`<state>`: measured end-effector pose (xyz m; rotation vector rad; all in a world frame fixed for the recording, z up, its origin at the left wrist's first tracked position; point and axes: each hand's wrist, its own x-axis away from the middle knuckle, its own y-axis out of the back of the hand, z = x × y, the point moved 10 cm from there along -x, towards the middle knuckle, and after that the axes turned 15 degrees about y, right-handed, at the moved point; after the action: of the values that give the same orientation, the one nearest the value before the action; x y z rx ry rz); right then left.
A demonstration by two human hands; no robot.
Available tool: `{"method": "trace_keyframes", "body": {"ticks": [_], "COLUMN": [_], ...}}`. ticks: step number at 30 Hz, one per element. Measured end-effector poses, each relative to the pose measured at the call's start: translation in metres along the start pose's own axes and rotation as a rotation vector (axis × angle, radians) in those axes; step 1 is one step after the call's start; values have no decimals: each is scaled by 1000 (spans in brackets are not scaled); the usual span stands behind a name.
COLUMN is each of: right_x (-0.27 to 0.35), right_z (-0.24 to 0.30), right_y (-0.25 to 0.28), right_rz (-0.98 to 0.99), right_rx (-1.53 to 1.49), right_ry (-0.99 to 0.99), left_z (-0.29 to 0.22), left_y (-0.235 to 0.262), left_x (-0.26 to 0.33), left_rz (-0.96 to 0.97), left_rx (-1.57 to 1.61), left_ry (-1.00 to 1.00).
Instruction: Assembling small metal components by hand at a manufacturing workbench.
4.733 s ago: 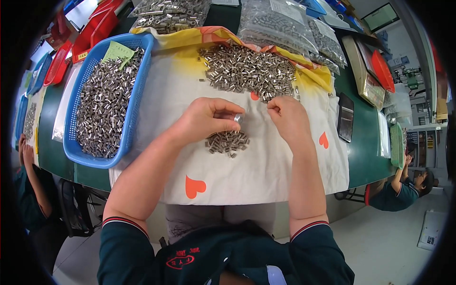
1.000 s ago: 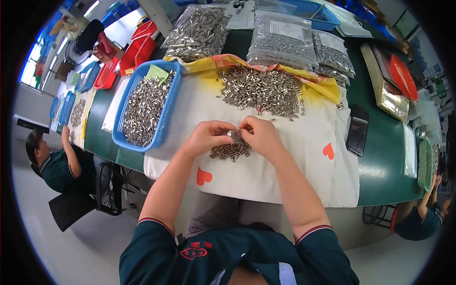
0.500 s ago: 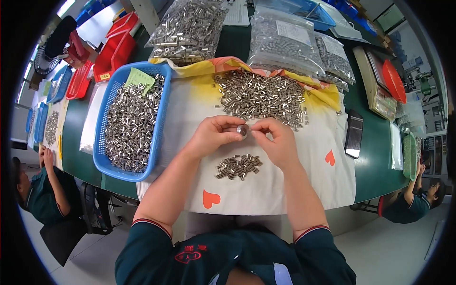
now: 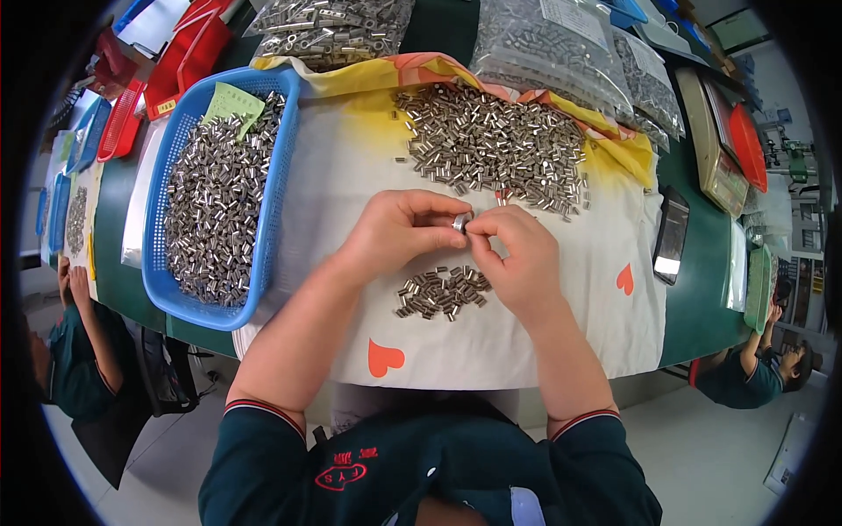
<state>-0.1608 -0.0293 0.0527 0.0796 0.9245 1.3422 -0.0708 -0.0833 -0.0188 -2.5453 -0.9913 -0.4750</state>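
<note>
My left hand (image 4: 392,230) is closed, its thumb and forefinger pinching a small round metal piece (image 4: 460,223) by its edge. At that piece's right side, the thumb and forefinger of my right hand (image 4: 519,254) are pressed together; whatever they grip is too small and hidden to name. Just below both hands lies a small pile of short metal cylinders (image 4: 441,293) on a white cloth (image 4: 517,355) printed with red hearts. Beyond my hands spreads a larger heap of similar cylinders (image 4: 495,145).
At left, a blue basket (image 4: 189,313) holds many cylinders and a green paper slip (image 4: 235,103). Clear bags of metal parts (image 4: 544,61) line the far side. A phone (image 4: 671,235) rests right of the cloth. Co-workers sit at both sides, one with a visible arm (image 4: 96,337).
The whole view has shifted, so the far bags sit higher. The round piece has turned, showing more of its side than its dark face. My right fingers have come closer against it.
</note>
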Motion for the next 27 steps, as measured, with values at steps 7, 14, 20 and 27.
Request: {"method": "trace_keyframes", "body": {"ticks": [7,14,20,27], "right_x": [1,9,-24,-15], "right_z": [1,-30,-28,-24], "right_y": [-6,-23,-28,-27], "right_rz": [163,349,231,203], "right_rx": [-172,-357,507,429], "right_ry": [-85,-457,-32,-86], "left_z": [-1,4,2,6], "left_y": [-2,-11,-11,-6], "left_x": [9,15,13,9], "left_rz": [98,157,163,168], "left_rx": [-24,-237,-322,-207], "left_ry": [62,65,87,55]}}
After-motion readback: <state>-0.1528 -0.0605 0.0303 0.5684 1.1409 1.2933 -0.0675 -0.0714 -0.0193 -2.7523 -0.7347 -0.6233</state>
